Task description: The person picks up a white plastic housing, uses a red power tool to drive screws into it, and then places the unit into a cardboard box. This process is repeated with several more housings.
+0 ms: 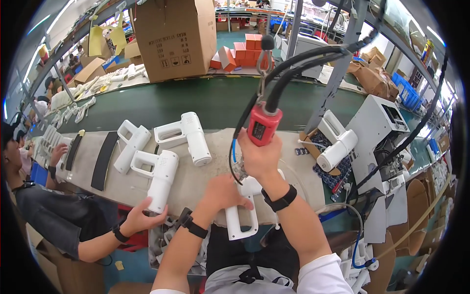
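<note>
My right hand (262, 156) is wrapped around a red hand-held power tool (265, 126), which hangs from a metal hook with thick black cables; its tip is hidden by my hands. Below it, my left hand (225, 192) grips a white plastic gun-shaped housing (241, 230) with a loop handle, lying at the near edge of the bench. Part of that housing is covered by my hands. To the left, a co-worker's hand (142, 218) touches the lower end of another white housing (163, 182).
More white housings (189, 138) lie on the bench, beside dark curved strips (104, 160). A green conveyor belt (205, 100) runs behind, with a large cardboard box (176, 39) over it. At right stand another housing (338, 142) and a grey-white machine (369, 132). Cables cross overhead.
</note>
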{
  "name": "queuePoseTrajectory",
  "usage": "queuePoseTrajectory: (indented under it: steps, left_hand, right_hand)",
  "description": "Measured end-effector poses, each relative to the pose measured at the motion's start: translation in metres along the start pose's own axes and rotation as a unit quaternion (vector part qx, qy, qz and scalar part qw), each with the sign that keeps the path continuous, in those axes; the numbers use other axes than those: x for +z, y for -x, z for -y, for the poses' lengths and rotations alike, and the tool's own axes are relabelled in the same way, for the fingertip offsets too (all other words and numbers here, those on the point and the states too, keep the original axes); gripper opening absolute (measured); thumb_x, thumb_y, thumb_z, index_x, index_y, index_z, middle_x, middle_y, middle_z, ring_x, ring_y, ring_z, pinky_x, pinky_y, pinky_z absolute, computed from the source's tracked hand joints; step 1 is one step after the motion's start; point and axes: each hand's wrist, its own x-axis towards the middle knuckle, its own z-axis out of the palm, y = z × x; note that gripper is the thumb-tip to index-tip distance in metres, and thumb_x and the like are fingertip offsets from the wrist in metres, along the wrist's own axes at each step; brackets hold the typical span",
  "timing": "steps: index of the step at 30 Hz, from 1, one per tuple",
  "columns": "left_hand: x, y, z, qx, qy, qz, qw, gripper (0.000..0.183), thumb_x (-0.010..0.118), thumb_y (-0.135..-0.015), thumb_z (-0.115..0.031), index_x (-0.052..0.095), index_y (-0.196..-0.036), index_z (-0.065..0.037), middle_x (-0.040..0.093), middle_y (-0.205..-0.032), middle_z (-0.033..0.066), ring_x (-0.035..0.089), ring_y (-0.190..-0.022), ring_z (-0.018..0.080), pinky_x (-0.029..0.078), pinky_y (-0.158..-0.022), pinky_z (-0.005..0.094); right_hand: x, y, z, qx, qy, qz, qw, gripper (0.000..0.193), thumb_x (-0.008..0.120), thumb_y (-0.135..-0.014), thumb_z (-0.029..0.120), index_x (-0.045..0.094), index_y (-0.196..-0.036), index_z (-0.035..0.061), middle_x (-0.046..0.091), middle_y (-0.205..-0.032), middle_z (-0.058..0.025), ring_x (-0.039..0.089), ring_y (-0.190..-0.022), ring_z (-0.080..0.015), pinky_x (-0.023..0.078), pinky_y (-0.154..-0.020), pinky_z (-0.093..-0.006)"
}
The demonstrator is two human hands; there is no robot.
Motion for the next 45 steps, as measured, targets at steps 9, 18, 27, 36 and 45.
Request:
queuePoseTrajectory:
  steps: [9,18,27,36,45]
  left_hand:
    - [0.025,-0.027,0.017,0.054,0.035,-0.086,0.994,0.091,0.083,-0.047,-0.060,0.058,-0.115,-0.004,0.062,-0.110,0.0175,0.061,-0.104,0.0331,0.050,-0.087,0.0414]
    - [0.030,-0.040,0.018,0.070,-0.005,-0.078,0.995,0.090,0.082,-0.043,-0.067,0.060,-0.100,-0.001,0.065,-0.098,0.0162,0.063,-0.096,0.0328,0.051,-0.083,0.0426]
    - [0.035,-0.015,0.026,0.101,0.075,-0.208,0.970,0.080,0.084,-0.050,-0.056,0.057,-0.101,0.000,0.062,-0.098,0.0186,0.059,-0.095,0.0355,0.048,-0.083,0.0435]
    - [0.071,0.010,0.040,-0.033,0.104,-0.175,0.979,0.108,0.075,-0.059,-0.066,0.040,-0.138,-0.001,0.044,-0.135,0.0242,0.023,-0.135,0.0411,0.008,-0.109,0.0532]
    - [0.067,0.011,0.037,-0.032,0.113,-0.173,0.978,0.095,0.073,-0.061,-0.066,0.052,-0.128,-0.003,0.048,-0.131,0.0230,0.022,-0.135,0.0376,0.010,-0.108,0.0491]
  right_hand:
    - [-0.028,-0.001,0.047,-0.052,-0.012,-0.025,0.998,0.005,0.063,-0.085,0.003,0.058,-0.084,0.0008,0.056,-0.063,-0.0014,0.051,-0.047,-0.0077,0.042,-0.046,-0.0231]
    - [-0.032,0.013,0.033,-0.022,-0.004,-0.016,1.000,0.009,0.063,-0.083,0.005,0.058,-0.076,0.0012,0.056,-0.059,-0.0010,0.052,-0.046,-0.0078,0.041,-0.044,-0.0226]
    - [-0.033,0.020,0.010,-0.037,0.058,0.001,0.998,0.011,0.066,-0.083,0.009,0.058,-0.077,0.0022,0.058,-0.061,-0.0013,0.053,-0.049,-0.0082,0.041,-0.046,-0.0240]
    - [0.003,0.000,0.053,-0.036,-0.051,0.007,0.998,0.008,0.062,-0.087,0.006,0.058,-0.082,-0.0001,0.057,-0.060,-0.0033,0.050,-0.044,-0.0085,0.039,-0.041,-0.0234]
    - [0.021,-0.012,0.007,-0.047,-0.034,0.013,0.998,0.015,0.066,-0.087,0.011,0.058,-0.078,0.0019,0.056,-0.058,-0.0002,0.049,-0.044,-0.0066,0.037,-0.041,-0.0224]
